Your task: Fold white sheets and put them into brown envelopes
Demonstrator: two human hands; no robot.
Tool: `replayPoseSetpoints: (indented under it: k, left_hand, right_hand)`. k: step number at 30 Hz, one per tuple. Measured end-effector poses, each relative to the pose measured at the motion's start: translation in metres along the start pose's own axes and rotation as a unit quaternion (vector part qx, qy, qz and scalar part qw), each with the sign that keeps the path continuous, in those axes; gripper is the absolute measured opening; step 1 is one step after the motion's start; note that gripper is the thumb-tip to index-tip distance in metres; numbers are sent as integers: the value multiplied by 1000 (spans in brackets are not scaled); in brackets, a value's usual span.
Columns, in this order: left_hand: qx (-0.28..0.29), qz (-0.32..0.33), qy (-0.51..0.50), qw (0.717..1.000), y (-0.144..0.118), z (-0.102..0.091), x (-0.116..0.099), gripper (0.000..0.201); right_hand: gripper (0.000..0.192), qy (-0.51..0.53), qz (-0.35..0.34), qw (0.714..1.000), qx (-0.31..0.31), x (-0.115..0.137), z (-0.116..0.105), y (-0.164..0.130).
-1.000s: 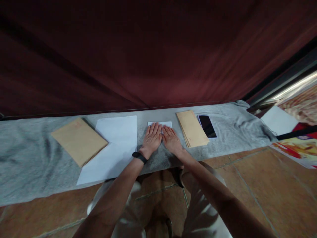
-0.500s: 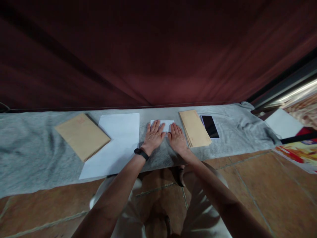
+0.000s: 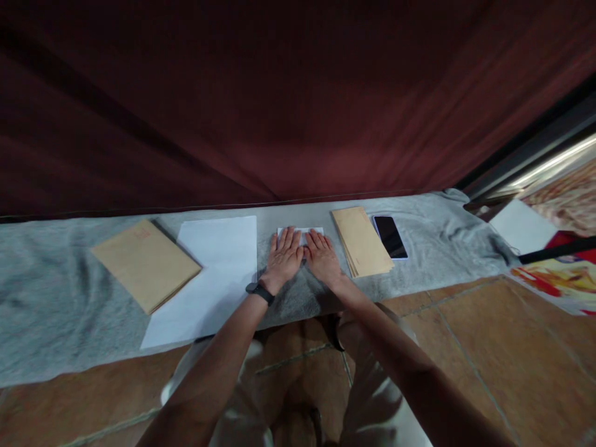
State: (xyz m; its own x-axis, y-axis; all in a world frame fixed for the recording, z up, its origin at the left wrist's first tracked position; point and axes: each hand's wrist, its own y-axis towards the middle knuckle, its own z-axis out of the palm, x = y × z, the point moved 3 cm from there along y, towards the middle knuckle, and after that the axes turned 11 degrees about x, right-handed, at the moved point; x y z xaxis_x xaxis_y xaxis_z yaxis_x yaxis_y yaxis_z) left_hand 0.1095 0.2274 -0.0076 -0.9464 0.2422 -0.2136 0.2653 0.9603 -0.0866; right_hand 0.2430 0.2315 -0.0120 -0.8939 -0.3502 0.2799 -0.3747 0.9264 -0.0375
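- Far left: a stack of large brown envelopes (image 3: 145,264) is laid on the grey cloth (image 3: 46,298) that covers the worktop, angled, untouched.
- Just beside it, right: a stack of plain white sheets (image 3: 209,273) is seen, lying flat, its near corner reaching the cloth's front edge.
- Centre: the folded white paper (image 3: 302,231) is pinned flat on the cloth; only its far edge shows beyond the fingertips.
- Left hand (image 3: 283,261): fingers spread out flat, palm down on the paper; nothing is gripped. A black band (image 3: 259,292) is worn at the wrist.
- Right hand (image 3: 322,262): same pose, fingers extended flat, pressed on the paper, touching the left hand at the thumbs.
- Progress, judged: folding looks done, the crease is being pressed down; the sheet is not yet inside any envelope.
- Right of the hands: a stack of small brown envelopes (image 3: 362,241) is near, not touched.
- Just beside that: a dark-screened phone (image 3: 390,236) is lying face up.
- Far right: a white sheet (image 3: 521,226) is seen off the cloth, well apart.
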Motion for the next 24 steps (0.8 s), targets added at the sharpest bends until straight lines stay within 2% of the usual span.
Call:
replayPoseSetpoints:
  k: [12,24]
  left_hand:
    - [-34,-32,13,999,-1,3,11,61]
    - [-39,-35,10,999,-8,-4,14,67]
  right_hand:
    - [60,-17,40,998,-40,-15,4,-5]
    - [60,-5,63,998,-28,-20,0,-6]
